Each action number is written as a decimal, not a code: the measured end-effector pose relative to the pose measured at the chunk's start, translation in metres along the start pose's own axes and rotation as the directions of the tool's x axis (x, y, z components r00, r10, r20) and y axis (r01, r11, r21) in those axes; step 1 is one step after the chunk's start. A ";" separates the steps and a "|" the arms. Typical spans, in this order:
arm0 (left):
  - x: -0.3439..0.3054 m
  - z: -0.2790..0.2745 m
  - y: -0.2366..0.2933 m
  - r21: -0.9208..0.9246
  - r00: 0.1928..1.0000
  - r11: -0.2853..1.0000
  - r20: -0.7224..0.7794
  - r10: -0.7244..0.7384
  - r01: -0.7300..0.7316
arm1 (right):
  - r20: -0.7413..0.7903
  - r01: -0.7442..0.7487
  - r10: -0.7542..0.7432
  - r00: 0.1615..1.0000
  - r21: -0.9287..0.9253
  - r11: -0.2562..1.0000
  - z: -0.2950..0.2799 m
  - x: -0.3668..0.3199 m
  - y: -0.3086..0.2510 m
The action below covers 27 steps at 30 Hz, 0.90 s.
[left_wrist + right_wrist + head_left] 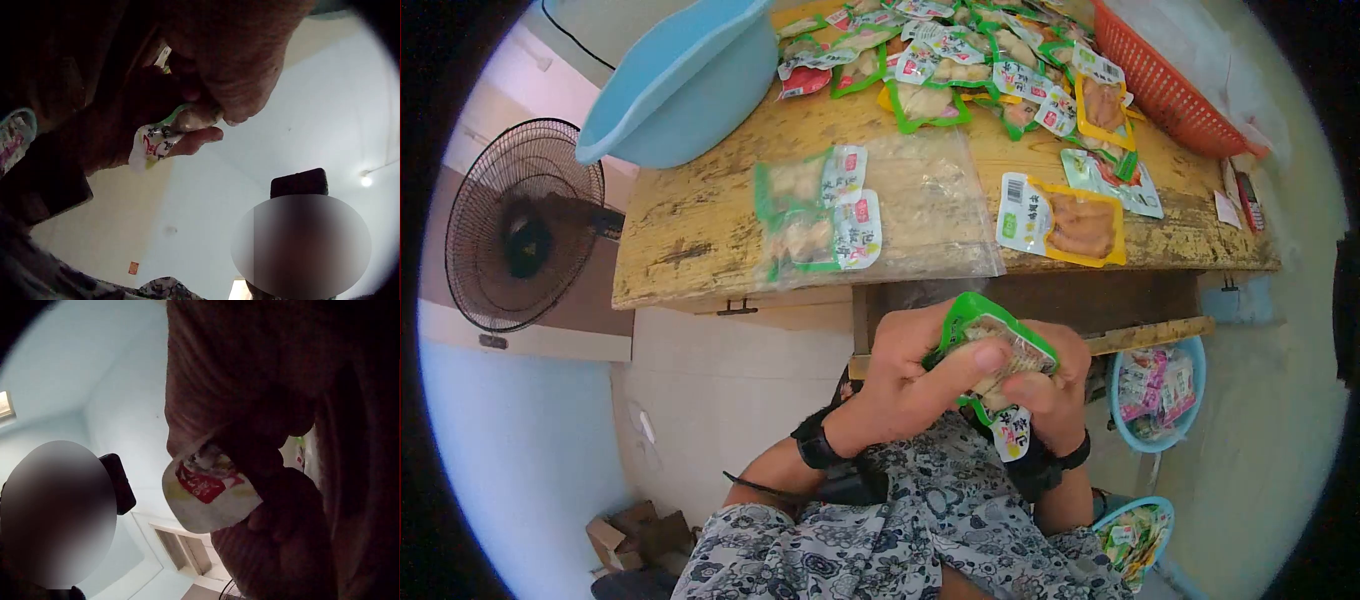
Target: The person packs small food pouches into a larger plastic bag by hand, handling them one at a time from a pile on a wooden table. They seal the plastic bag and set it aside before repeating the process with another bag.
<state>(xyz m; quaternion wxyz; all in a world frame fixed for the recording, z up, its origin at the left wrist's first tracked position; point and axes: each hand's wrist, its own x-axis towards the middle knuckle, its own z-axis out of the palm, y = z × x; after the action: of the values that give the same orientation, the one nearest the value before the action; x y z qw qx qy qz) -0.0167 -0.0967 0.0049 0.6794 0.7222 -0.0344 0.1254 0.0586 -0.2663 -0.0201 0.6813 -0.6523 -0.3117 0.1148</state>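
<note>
A green-edged vacuum food packet point(1010, 350) with a white printed end is held above the lap in the head view. My left hand point(915, 375) grips its left side, thumb across the clear front. On the other side my right hand point(1055, 395) grips it, thumb pressed onto the packet. The printed white end point(150, 147) hangs below the fingers in the left wrist view; the right wrist view shows a white and red label point(209, 487) beside dark fingers. Beyond the hands, a clear plastic bag point(930, 220) lies on the table, with two green-edged packets point(810, 235) at its left part.
A yellow-edged packet point(1065, 220) lies right of the bag on the worn wooden table point(690, 230). Behind are many piled packets point(950, 60), a blue basin point(690, 90) and a red basket point(1175, 85). An open drawer point(1040, 305) juts out below. A fan point(525, 225) stands left.
</note>
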 end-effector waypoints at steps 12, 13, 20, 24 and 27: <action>0.016 -0.028 -0.001 0.123 0.994 0.990 0.087 0.063 -0.074 | 0.128 -0.008 0.025 0.991 -0.135 0.991 -0.029 0.022 -0.016; 0.018 -0.031 -0.002 0.258 0.959 0.923 0.070 0.276 -0.285 | 0.064 0.034 -0.029 0.998 -0.083 0.996 -0.029 0.024 -0.018; 0.017 -0.039 0.004 0.377 0.814 0.730 0.138 0.564 -0.570 | -0.063 -0.136 0.169 0.984 0.355 0.925 -0.037 0.029 -0.012; 0.016 -0.032 -0.004 0.383 0.808 0.719 0.156 0.569 -0.580 | -0.042 -0.257 0.292 0.955 0.367 0.894 -0.024 0.026 -0.014; 0.015 -0.025 -0.008 0.193 0.902 0.884 0.007 0.432 -0.426 | -0.103 -0.225 0.300 0.948 0.446 0.866 -0.021 0.030 -0.016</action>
<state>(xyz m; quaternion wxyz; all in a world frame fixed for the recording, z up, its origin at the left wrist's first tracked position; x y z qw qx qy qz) -0.0034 -0.0696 0.0014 0.5636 0.7555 -0.1687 0.2883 0.0896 -0.2684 0.0049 0.8097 -0.5302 -0.1281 0.2166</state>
